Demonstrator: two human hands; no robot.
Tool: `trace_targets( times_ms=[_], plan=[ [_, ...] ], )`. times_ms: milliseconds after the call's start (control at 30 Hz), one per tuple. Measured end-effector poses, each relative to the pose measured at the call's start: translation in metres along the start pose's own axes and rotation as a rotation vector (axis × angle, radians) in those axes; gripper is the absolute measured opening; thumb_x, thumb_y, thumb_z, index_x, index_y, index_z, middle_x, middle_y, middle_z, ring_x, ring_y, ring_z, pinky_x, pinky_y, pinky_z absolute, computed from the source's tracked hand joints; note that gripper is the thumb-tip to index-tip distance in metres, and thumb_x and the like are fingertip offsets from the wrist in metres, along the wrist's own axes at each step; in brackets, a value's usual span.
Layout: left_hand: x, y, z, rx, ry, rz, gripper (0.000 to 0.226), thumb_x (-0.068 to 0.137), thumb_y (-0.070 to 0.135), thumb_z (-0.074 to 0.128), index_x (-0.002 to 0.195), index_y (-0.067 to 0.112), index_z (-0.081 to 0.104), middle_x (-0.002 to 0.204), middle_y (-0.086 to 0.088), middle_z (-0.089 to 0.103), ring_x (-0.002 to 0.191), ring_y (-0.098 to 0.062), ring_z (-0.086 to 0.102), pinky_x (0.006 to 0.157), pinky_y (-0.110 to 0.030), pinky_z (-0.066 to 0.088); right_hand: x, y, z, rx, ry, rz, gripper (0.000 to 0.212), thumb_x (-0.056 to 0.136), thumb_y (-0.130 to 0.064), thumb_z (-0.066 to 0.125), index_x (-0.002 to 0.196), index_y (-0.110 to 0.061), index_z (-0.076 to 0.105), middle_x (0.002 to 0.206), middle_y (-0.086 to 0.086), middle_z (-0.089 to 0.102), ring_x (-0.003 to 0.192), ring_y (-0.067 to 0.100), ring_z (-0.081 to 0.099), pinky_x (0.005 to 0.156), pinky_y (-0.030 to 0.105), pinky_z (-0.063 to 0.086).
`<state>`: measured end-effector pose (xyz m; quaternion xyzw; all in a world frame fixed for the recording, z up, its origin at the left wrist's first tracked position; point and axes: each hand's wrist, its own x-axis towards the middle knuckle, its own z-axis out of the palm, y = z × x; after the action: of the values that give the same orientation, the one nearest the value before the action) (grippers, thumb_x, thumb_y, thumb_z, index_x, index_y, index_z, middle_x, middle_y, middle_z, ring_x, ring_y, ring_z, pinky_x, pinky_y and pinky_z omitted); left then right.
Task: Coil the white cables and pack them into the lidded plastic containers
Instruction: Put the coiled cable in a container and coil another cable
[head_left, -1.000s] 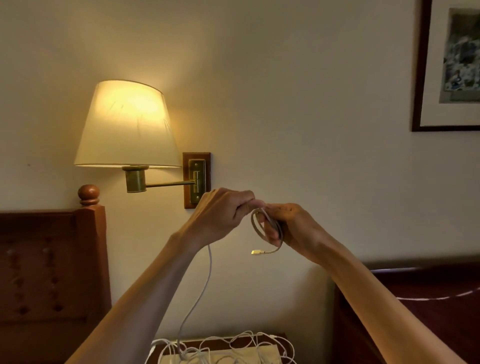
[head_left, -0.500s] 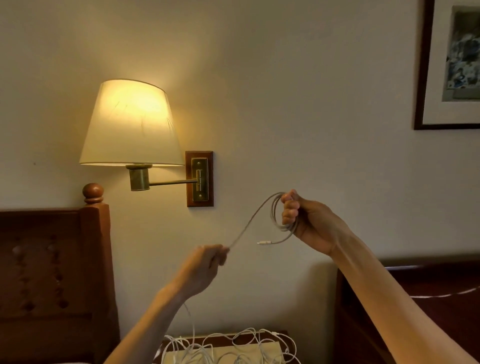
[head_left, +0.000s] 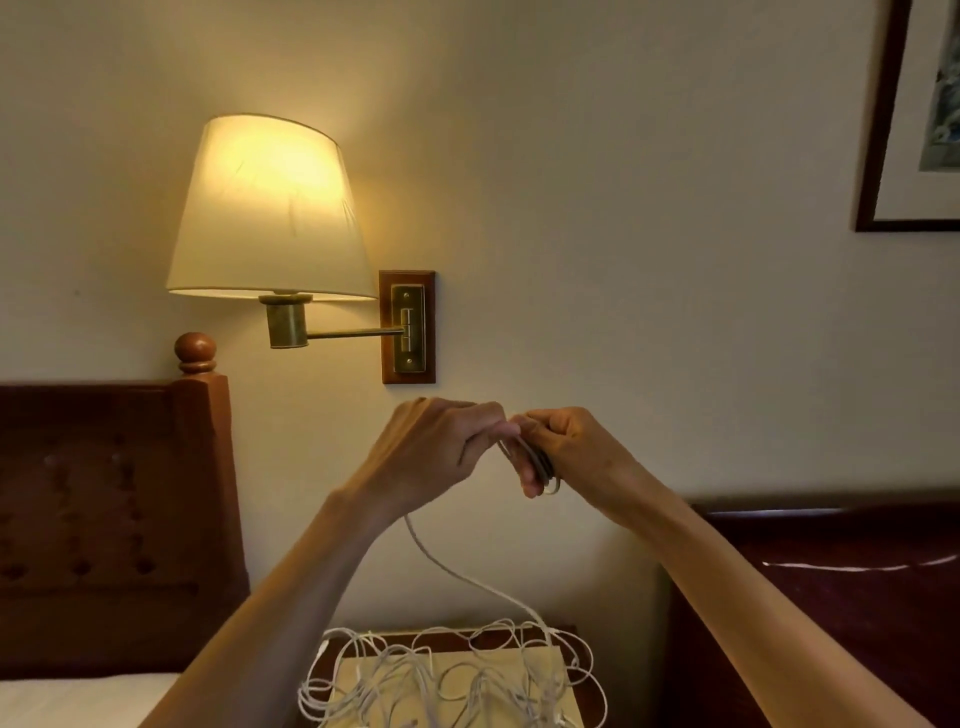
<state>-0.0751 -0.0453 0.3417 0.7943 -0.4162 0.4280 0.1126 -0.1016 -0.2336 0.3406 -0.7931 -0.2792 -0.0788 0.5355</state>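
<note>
No readable text, label or number shows anywhere.

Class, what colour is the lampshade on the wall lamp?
Cream-white, glowing warm yellow; the lampshade shows in the head view.

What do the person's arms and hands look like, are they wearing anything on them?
Both forearms are bare right to the frame's bottom edge, with no sleeves in view. The left hand and right hand carry no gloves, and no rings, watch or bracelets show on them or the wrists.
</note>
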Motion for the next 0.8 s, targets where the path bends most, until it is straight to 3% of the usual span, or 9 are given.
trace_targets(
  times_ms=[100, 233, 367, 433, 533, 633, 700, 800],
  plan=[
    [-0.001, -0.011, 0.008, -0.036, 0.036, -0.037, 0.041, 0.099, 0.052, 0.033, 0.079, 0.023, 0.055, 0.063, 0.011, 0.053, 0.055, -0.007, 0.05, 0.051, -0.022, 0.042, 0.005, 0.001, -0.005, 0.108, -0.109, 0.077, 0.04, 0.105, -0.027, 0.038, 0.084, -0.006, 0.065, 0.058, 0.003, 0.058, 0.051, 0.014, 0.053, 0.057, 0.024, 0.048],
    [-0.007, -0.028, 0.017, -0.271, 0.107, -0.129, 0.034, 0.099, 0.046, 0.036, 0.078, 0.024, 0.05, 0.058, 0.015, 0.043, 0.051, -0.004, 0.044, 0.051, -0.012, 0.03, 0.006, 0.002, -0.016, 0.564, -0.186, 0.185, 0.033, 0.105, -0.025, 0.035, 0.085, -0.008, 0.055, 0.053, -0.004, 0.042, 0.047, 0.009, 0.039, 0.051, 0.019, 0.037],
    [-0.04, -0.054, 0.034, -0.305, 0.138, -0.25, 0.044, 0.101, 0.045, 0.032, 0.08, 0.013, 0.053, 0.065, 0.009, 0.052, 0.056, -0.009, 0.051, 0.051, -0.017, 0.036, 0.004, 0.002, -0.031, 0.917, -0.156, 0.175, 0.025, 0.099, -0.027, 0.039, 0.085, -0.01, 0.049, 0.052, -0.008, 0.036, 0.044, 0.005, 0.034, 0.048, 0.017, 0.034],
    [-0.066, -0.062, 0.047, -0.285, 0.115, -0.336, 0.032, 0.1, 0.043, 0.034, 0.08, 0.024, 0.052, 0.067, 0.01, 0.053, 0.057, -0.007, 0.053, 0.052, -0.021, 0.04, 0.005, 0.001, -0.036, 1.006, -0.105, 0.166, 0.026, 0.101, -0.026, 0.037, 0.083, -0.01, 0.048, 0.052, -0.008, 0.037, 0.043, 0.005, 0.036, 0.046, 0.016, 0.036],
    [-0.084, -0.042, 0.056, -0.2, -0.165, -0.338, 0.023, 0.097, 0.034, 0.04, 0.083, 0.039, 0.057, 0.066, 0.019, 0.054, 0.057, -0.001, 0.055, 0.055, -0.017, 0.04, 0.01, 0.005, -0.031, 0.914, 0.024, 0.155, 0.03, 0.104, -0.025, 0.037, 0.084, -0.008, 0.051, 0.055, -0.004, 0.042, 0.045, 0.008, 0.041, 0.047, 0.018, 0.041],
    [-0.07, 0.0, 0.049, -0.125, -0.426, -0.149, 0.031, 0.101, 0.036, 0.041, 0.075, 0.028, 0.056, 0.056, 0.02, 0.044, 0.05, 0.002, 0.045, 0.055, -0.014, 0.03, 0.014, 0.017, -0.013, 0.576, 0.12, 0.1, 0.03, 0.104, -0.025, 0.041, 0.086, -0.005, 0.056, 0.061, 0.003, 0.054, 0.052, 0.013, 0.05, 0.055, 0.023, 0.047],
    [-0.055, 0.02, 0.035, -0.169, -0.411, -0.028, 0.036, 0.102, 0.039, 0.038, 0.069, 0.027, 0.046, 0.051, 0.016, 0.039, 0.045, -0.003, 0.041, 0.053, -0.017, 0.029, 0.012, 0.023, 0.0, 0.382, 0.129, 0.064, 0.031, 0.103, -0.025, 0.043, 0.087, -0.003, 0.059, 0.064, 0.006, 0.062, 0.056, 0.016, 0.057, 0.059, 0.025, 0.05],
    [-0.039, 0.024, 0.014, -0.23, -0.305, 0.021, 0.03, 0.101, 0.035, 0.043, 0.073, 0.028, 0.052, 0.053, 0.02, 0.04, 0.044, -0.002, 0.042, 0.052, -0.012, 0.031, 0.006, 0.03, 0.015, 0.177, 0.087, 0.011, 0.033, 0.102, -0.025, 0.045, 0.085, -0.002, 0.061, 0.065, 0.006, 0.066, 0.058, 0.016, 0.061, 0.063, 0.026, 0.052]
  ],
)
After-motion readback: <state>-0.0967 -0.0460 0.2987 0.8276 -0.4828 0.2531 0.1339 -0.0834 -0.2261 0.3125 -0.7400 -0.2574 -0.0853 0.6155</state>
